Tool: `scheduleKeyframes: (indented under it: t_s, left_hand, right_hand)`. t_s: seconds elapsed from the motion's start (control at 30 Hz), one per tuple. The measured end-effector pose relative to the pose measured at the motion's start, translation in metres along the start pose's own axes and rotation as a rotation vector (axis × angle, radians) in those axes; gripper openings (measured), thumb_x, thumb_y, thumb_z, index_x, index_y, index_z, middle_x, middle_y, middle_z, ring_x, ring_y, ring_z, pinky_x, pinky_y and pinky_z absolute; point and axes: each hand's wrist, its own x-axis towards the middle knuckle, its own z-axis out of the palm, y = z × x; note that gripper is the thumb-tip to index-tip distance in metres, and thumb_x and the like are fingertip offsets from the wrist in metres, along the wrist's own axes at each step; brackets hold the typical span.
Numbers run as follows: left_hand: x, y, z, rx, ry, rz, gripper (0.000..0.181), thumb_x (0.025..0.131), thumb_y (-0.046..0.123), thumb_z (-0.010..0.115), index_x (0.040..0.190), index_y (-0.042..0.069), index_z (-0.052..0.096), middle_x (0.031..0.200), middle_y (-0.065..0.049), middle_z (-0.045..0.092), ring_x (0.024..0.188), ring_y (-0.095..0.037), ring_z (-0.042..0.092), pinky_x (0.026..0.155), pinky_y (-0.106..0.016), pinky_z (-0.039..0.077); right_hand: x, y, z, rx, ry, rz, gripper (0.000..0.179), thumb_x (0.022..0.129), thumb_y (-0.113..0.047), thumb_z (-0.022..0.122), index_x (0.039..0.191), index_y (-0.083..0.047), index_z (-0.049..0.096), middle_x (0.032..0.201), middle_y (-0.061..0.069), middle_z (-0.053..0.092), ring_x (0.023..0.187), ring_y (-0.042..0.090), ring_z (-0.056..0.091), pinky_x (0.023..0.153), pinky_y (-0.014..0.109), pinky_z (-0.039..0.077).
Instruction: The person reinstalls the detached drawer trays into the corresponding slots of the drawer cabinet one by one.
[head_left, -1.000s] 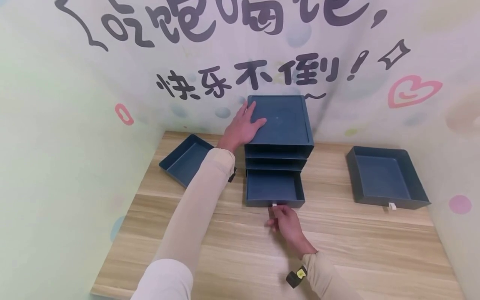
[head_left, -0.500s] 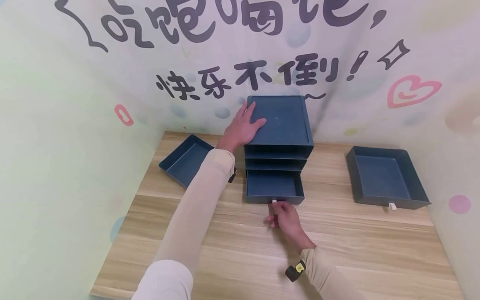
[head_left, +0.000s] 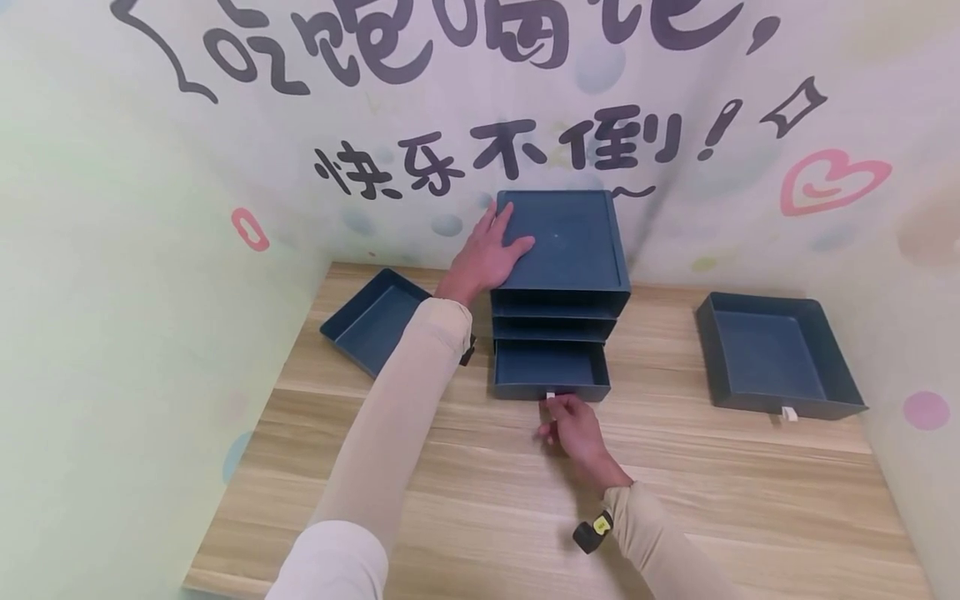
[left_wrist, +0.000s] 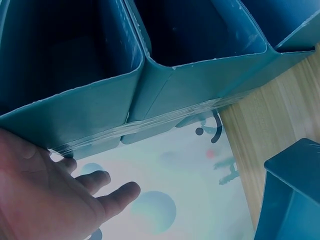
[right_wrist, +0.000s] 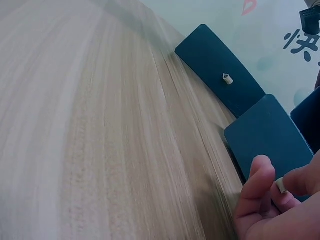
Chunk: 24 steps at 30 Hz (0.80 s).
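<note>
A dark blue drawer cabinet [head_left: 566, 242] stands against the wall, with two hollow slots above its bottom drawer [head_left: 517, 391]. That drawer is pulled partly out and holds nothing. At its front, my right hand [head_left: 581, 429] pinches the small white pull tab [right_wrist: 281, 186] between thumb and finger. My left hand [head_left: 483, 254] rests on the cabinet's top left edge, fingers spread and mostly straight. Seen from the left wrist, its fingers [left_wrist: 117, 200] reach past the cabinet's side, beside the open slots.
A loose blue drawer [head_left: 375, 321] lies at an angle on the left, partly hidden by my left sleeve. Another loose drawer [head_left: 772, 354], with a white tab facing front, sits at the right. All stand on a wood-grain table [head_left: 465, 500] enclosed by printed walls.
The bottom drawer has slid a little further into the cabinet, and my right hand has moved forward with it. My left hand stays on the cabinet top.
</note>
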Motion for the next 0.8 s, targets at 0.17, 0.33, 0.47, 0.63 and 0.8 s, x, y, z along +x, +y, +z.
scheduleKeyframes:
  t_s: [0.17,0.33,0.47,0.63,0.8]
  left_hand:
    - [-0.0007,0.0013,-0.0011,0.003,-0.009,0.002,0.076,0.104,0.062,0.039,0.165,0.032,0.004,0.174,0.005,-0.008,0.163,-0.023,0.001,0.131,-0.047,0.015]
    - [-0.0014,0.0014,-0.0012,0.005,-0.011,-0.004,0.076,0.104,0.062,0.039,0.165,0.032,0.004,0.174,0.005,-0.008,0.163,-0.023,0.001,0.131,-0.048,0.015]
    - [-0.0003,0.0002,-0.0001,0.003,-0.006,-0.009,0.076,0.104,0.062,0.039,0.165,0.034,0.004,0.174,0.006,-0.008,0.163,-0.021,0.001,0.131,-0.048,0.016]
    - [0.0007,-0.0005,0.0004,0.001,-0.001,-0.003,0.076,0.103,0.063,0.039,0.165,0.034,0.004,0.174,0.006,-0.008,0.163,-0.021,0.001,0.131,-0.048,0.016]
    - [0.0001,-0.0005,-0.0002,-0.017,-0.010,0.000,0.077,0.103,0.063,0.039,0.164,0.035,0.002,0.174,0.007,-0.009,0.162,-0.022,0.006,0.130,-0.048,0.018]
  right_hand:
    - [0.0013,-0.0013,-0.0008,0.034,-0.007,0.001,0.025,0.108,-0.020,0.048,0.118,0.001,0.057,0.113,0.016,0.065,0.065,0.010,0.063,0.054,0.022,0.049]
    - [0.0029,-0.0008,-0.0007,0.066,-0.018,0.003,0.025,0.108,-0.020,0.049,0.117,0.001,0.056,0.115,0.016,0.065,0.065,0.009,0.063,0.053,0.021,0.049]
    - [0.0045,0.0001,0.0002,0.057,-0.014,0.007,0.025,0.108,-0.021,0.049,0.117,0.000,0.057,0.105,0.011,0.063,0.064,0.010,0.062,0.053,0.022,0.050]
    - [0.0062,0.0000,0.0012,0.064,-0.013,0.007,0.023,0.107,-0.019,0.049,0.117,0.001,0.056,0.096,0.008,0.058,0.063,0.011,0.059,0.053,0.023,0.049]
    - [0.0087,-0.0002,0.0019,0.064,-0.012,-0.016,0.022,0.108,-0.017,0.048,0.116,0.002,0.055,0.096,0.009,0.058,0.062,0.011,0.057,0.053,0.023,0.049]
